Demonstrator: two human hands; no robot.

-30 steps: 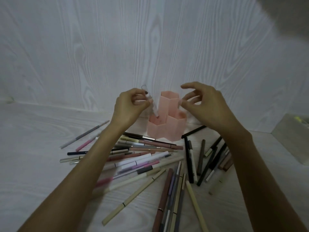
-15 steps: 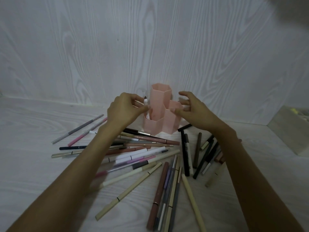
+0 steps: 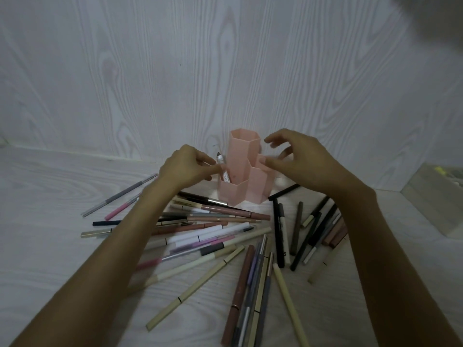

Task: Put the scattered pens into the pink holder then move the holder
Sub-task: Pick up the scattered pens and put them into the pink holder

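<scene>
The pink holder (image 3: 246, 156), made of hexagonal tubes of different heights, stands upright by the back wall. My left hand (image 3: 186, 166) is at its left side and pinches a white pen (image 3: 223, 169) that stands tilted in the low front-left tube. My right hand (image 3: 300, 161) hovers at the holder's right side with loosely curved fingers. Its thumb tip touches the rim of the right tube, and it holds nothing. Several scattered pens (image 3: 213, 236) in beige, brown, black, pink and grey lie on the table in front of the holder, partly under my forearms.
A pale wooden wall rises right behind the holder. A light wooden box (image 3: 436, 206) sits at the right edge. Two grey and pink pens (image 3: 120, 196) lie apart at the left. Long beige pens (image 3: 198, 286) reach toward the near edge.
My left hand has lowered the white pen into the holder's front-left tube. My right hand stayed by the holder's right side, its fingers lifted a little.
</scene>
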